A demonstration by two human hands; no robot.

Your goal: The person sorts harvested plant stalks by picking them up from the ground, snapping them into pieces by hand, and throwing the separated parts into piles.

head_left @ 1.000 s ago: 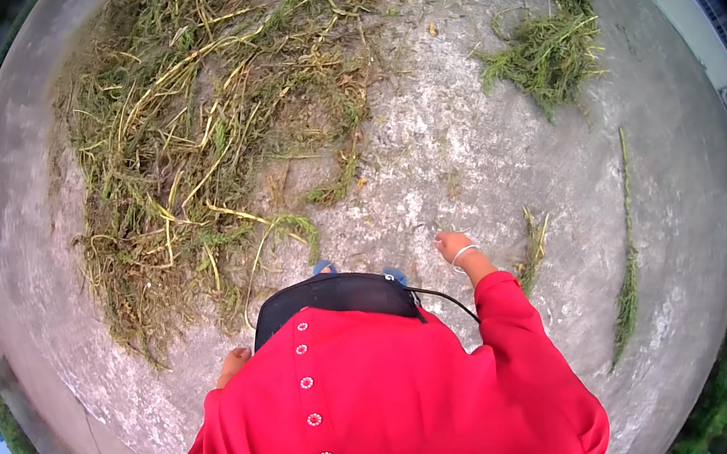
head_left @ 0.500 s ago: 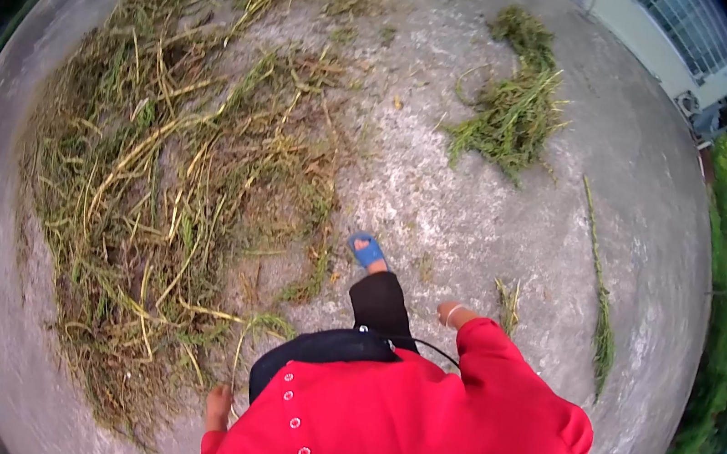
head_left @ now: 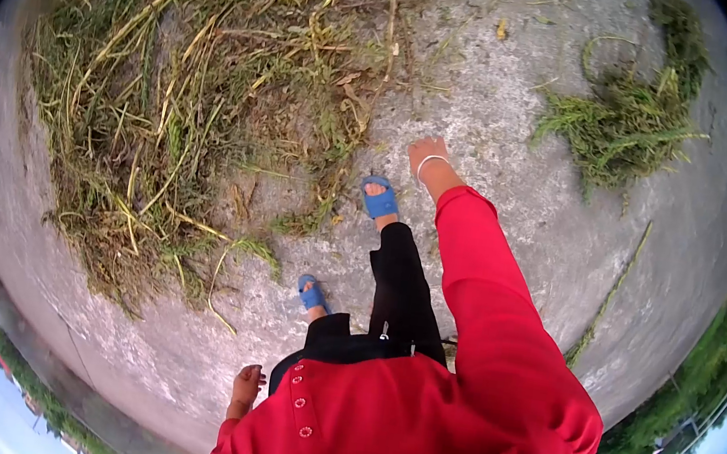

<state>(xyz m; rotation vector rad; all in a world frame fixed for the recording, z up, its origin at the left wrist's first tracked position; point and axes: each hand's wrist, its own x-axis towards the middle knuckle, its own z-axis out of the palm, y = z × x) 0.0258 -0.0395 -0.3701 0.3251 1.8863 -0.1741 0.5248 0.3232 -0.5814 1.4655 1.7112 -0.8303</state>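
My right hand [head_left: 429,155], with a pale bracelet [head_left: 428,164] at the wrist, is stretched forward above the concrete, just right of my blue sandal [head_left: 379,198]. I see its back; the fingers point down and are mostly hidden, and nothing shows in it. Low beside my left hip hangs my left hand [head_left: 247,383], its fingers loosely bent and apart, holding nothing. A single bent stalk [head_left: 214,285] lies on the ground ahead of that hand. The large spread of cut green and yellowish stalks [head_left: 187,103] covers the ground to the left, touched by neither hand.
To the upper right lies a smaller heap of green plants [head_left: 620,123]. One long thin stalk [head_left: 611,296] rests on the concrete [head_left: 526,111] at right. My second sandal [head_left: 311,293] is behind the front one. Greenery [head_left: 692,381] borders the paved ground.
My right arm has swung forward from beside my hip. The view has shifted, bringing a second sandal into sight. The left hand's fingers are now visible.
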